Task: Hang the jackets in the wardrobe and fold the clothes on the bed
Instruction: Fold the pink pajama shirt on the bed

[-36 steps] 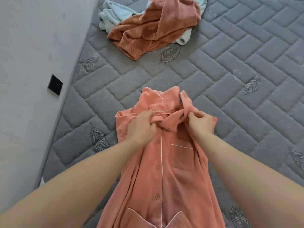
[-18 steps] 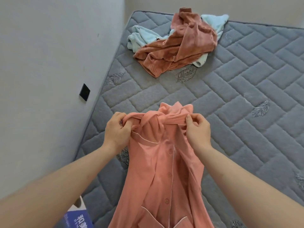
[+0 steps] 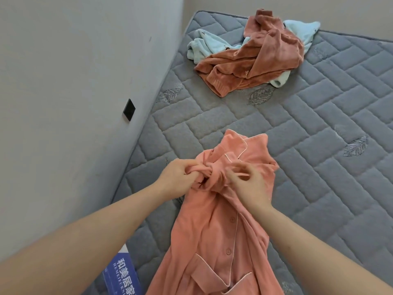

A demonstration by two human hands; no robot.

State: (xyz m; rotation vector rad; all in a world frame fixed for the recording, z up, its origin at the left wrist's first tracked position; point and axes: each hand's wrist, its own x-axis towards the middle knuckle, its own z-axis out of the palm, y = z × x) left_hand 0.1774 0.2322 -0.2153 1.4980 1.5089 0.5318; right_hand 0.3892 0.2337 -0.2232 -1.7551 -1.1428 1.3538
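Pockets on pink pajama top, two patch ones with white piping at near hem; contents not visible. Blue box with white print at near left, wedged between wall and mattress, only a corner showing, inside not visible.

Top hangs near center, buttoned front facing the camera, collar with white piping pointing far. Upper part bunched and twisted between both hands. Left hand fisted, grips a twisted wad of fabric at the left shoulder area. Right hand just right of the wad, thumb and forefinger curled at the cloth, other fingers loosely fanned; looks like a pinch but blurred, can't tell for sure. Both forearms bare.

Far on bed: loose pile, rust velour garment crumpled on top of light blue garment, blue sticking out left and right. Well apart from the top.

Bed is a bare grey quilted mattress, brick-pattern stitching, embroidered leaf motifs scattered. Left side runs along a plain grey wall; black square plate low on wall near the mattress edge. Second wall at far end.
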